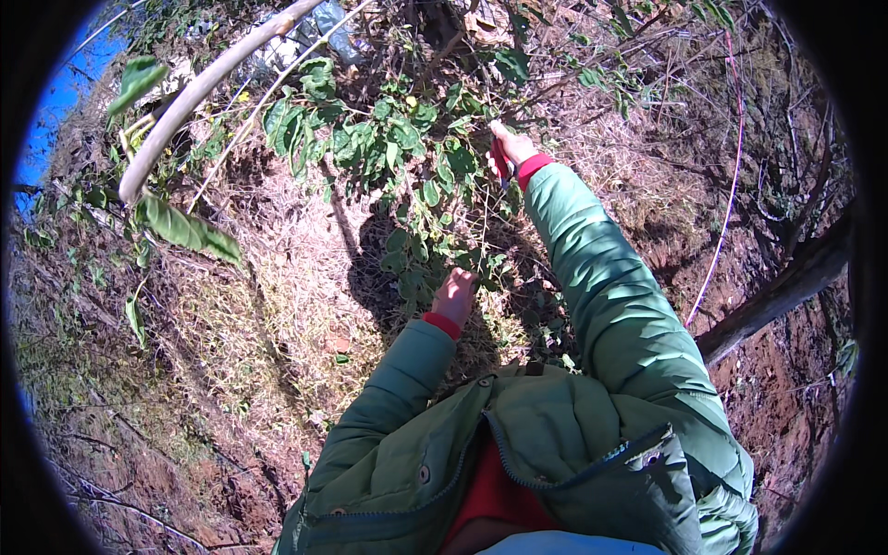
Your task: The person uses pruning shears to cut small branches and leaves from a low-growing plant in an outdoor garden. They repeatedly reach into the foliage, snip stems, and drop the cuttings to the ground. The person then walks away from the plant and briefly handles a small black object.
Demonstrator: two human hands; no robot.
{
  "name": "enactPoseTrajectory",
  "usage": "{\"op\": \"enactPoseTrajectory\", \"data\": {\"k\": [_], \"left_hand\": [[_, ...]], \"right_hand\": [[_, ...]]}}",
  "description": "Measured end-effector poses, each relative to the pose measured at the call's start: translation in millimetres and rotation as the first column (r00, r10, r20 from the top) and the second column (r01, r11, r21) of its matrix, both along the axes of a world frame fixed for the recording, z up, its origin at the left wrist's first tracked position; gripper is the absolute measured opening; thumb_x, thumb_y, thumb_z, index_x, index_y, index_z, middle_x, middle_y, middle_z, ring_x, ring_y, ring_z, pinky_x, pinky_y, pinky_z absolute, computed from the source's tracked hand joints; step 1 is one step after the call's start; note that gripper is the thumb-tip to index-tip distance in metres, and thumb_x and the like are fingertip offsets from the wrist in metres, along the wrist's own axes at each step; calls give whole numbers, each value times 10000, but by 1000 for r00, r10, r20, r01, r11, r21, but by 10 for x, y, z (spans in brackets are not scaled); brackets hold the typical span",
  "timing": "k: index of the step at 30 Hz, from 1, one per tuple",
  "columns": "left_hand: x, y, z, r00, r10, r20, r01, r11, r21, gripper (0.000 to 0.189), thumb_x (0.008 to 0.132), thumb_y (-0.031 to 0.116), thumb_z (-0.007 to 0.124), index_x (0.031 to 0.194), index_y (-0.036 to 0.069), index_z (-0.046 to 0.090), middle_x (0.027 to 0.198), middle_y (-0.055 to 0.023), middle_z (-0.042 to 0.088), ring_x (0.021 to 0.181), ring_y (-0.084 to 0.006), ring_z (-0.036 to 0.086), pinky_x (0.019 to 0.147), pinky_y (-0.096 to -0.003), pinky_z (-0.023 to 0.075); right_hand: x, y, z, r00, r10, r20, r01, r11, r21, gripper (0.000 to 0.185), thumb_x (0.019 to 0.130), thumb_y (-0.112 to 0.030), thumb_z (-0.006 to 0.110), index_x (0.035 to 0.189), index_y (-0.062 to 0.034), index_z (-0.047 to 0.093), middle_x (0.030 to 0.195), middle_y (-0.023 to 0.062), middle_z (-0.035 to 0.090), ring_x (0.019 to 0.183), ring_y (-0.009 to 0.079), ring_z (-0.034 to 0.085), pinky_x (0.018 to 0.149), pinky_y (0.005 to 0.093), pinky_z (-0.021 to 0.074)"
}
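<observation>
My right hand (512,149) reaches far forward, closed on a red-handled hand tool (499,161), most likely pruning shears; its working end is hard to make out among the stems. Nearer my body, my left hand (456,295) has its fingers closed around a thin green stem (483,229) of the leafy plant. The plant's broad green leaves (406,135) spread ahead and to the left of the right hand, and more leaves hang just above the left hand.
A thick bare branch (215,73) crosses close by at upper left. A dark trunk (777,288) slants at the right, beside a thin pinkish line (733,166). Dry grass (277,277) and reddish soil cover the slope. A clear plastic bottle (334,31) lies at the top.
</observation>
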State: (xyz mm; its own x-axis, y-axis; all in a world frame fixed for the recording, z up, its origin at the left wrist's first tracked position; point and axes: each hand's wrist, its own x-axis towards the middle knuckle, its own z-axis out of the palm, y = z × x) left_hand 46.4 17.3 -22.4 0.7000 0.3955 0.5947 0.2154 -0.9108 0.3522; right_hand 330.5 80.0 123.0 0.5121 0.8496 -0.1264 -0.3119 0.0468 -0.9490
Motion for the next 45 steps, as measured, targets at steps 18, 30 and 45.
{"op": "enactPoseTrajectory", "data": {"k": [18,30,45], "left_hand": [[0,4,16,1000,13,4,-12,990,-143,172,796,36,524,959,77,561,826,-137,526,756,-328,539,654,-392,452],[-32,-59,143,998,52,-42,-63,940,-336,145,831,101,493,942,74,583,853,-156,532,771,-353,548,679,-410,457],[20,-213,345,997,-25,69,42,963,-265,161,801,10,542,953,40,586,841,-160,539,755,-348,539,668,-385,451]], "right_hand": [[-59,-600,-489,950,-121,-288,157,982,103,565,801,-569,554,987,-39,490,781,130,600,583,235,596,475,373,502],[-314,-645,-909,932,-145,332,57,964,261,415,755,-352,706,991,-29,596,786,13,586,702,117,554,656,236,441],[-296,-533,-342,330,-97,939,550,828,-108,676,642,-610,656,1058,-89,544,1010,158,551,966,302,553,817,438,435]]}}
